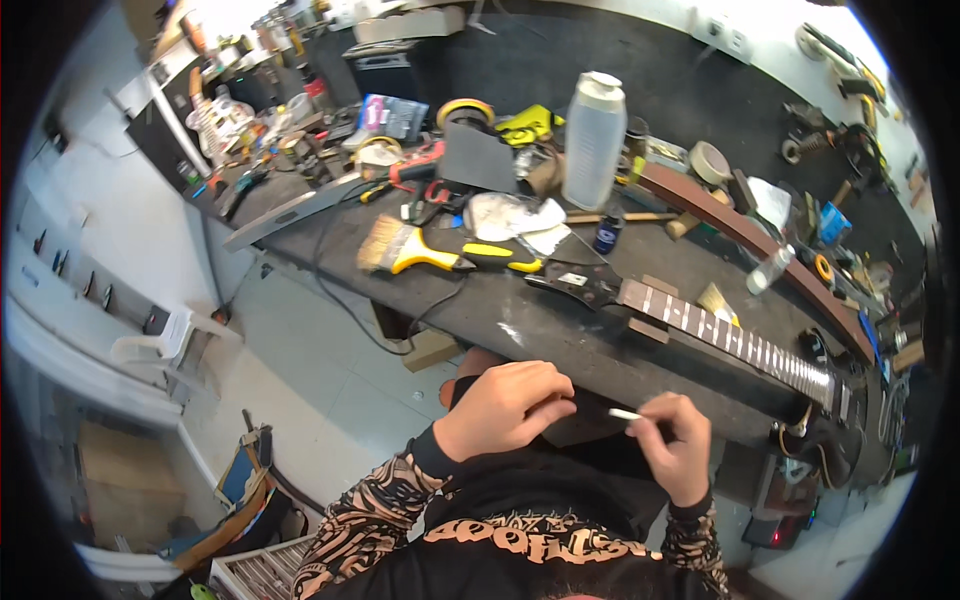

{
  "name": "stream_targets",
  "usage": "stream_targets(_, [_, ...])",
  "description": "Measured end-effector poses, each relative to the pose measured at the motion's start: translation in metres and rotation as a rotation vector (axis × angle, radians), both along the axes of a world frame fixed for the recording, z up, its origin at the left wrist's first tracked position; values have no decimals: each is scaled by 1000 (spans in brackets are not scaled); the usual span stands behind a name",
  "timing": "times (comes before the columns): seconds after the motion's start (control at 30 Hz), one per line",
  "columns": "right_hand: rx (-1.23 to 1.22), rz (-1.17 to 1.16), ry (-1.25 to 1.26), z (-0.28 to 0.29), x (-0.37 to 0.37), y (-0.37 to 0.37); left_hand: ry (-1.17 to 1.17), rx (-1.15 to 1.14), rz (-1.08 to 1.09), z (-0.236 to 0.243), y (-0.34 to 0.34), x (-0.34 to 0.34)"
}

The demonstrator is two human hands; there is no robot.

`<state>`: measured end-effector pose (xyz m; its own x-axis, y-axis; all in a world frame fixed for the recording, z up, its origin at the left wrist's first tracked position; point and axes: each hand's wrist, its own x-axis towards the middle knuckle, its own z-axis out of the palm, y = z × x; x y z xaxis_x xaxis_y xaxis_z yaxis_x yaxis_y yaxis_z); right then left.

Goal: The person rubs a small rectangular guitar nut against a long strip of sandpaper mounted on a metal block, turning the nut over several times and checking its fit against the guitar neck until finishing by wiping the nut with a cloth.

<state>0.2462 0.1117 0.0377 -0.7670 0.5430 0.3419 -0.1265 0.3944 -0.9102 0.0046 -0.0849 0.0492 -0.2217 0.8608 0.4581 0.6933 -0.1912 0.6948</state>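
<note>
My right hand [676, 447], in front of the bench, pinches a short, thin white stick [624, 414] between thumb and fingertips; what kind of stick it is, I cannot make out. Opposite it, my left hand [508, 408] has its fingers curled together, the thumb just below them. Whatever its palm may hold is hidden. Beyond both hands, a guitar neck [728, 343] with a dark fretboard and bright frets lies along the front of the bench, its black headstock [578, 284] toward the left. Neither hand touches it.
The dark workbench [470, 315] bears a yellow-handled paintbrush [410, 248], a tall translucent bottle [594, 145], a small dark blue bottle [607, 235], crumpled white cloth [505, 218] and a long brown wooden strip [710, 205]. A black cable [320, 245] droops over the front edge. A white chair [170, 340] stands left.
</note>
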Motion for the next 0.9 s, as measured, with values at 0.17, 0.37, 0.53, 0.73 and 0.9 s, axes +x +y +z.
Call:
stream_targets(0.17, [286,114,1,-3,-14,-6,6,7,-72,-7,17,21])
stream_targets(0.37, [166,-37,6,5,3,4,-36,65,-7,5,17,11])
stream_targets(0.53, [151,62,-36,-4,-1,-2,15,132,100,6,25,-2])
stream_targets(0.73, [116,113,-62,-9,1,-8,-592,214,379,2,116,-166])
stream_targets(0.9, [64,113,-85,-14,13,-18,-231,-90,717,-30,209,-277])
